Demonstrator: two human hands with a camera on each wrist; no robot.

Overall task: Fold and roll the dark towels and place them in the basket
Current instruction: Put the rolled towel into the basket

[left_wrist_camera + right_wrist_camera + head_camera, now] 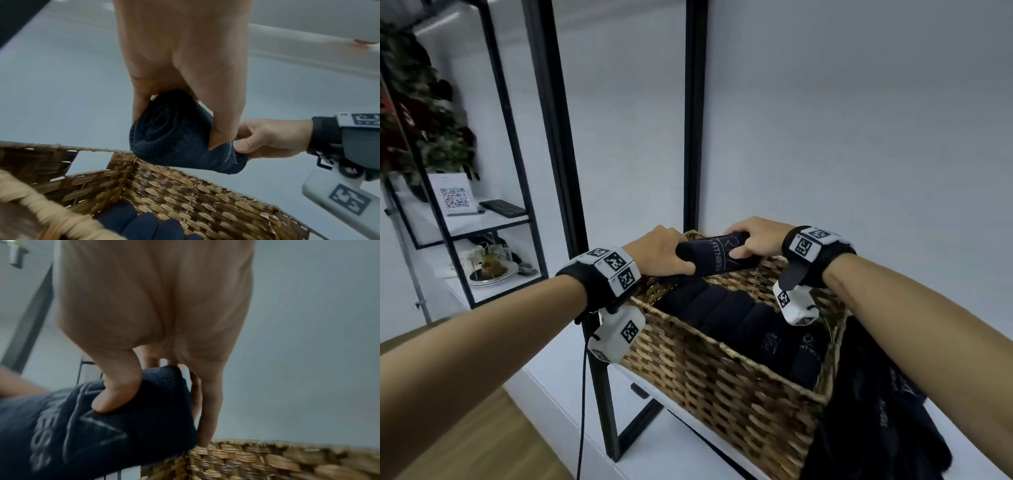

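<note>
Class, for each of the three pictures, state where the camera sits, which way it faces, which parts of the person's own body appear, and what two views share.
Head: worn on the head, facing forward and down at the wicker basket; both forearms, left hand and right hand hold the rolled towel.
Left wrist: looks along the left hand to the rolled towel's spiral end; the right hand shows too.
Right wrist: looks along the right hand gripping the rolled towel.
Shared: all three show the rolled towel and wicker basket.
</note>
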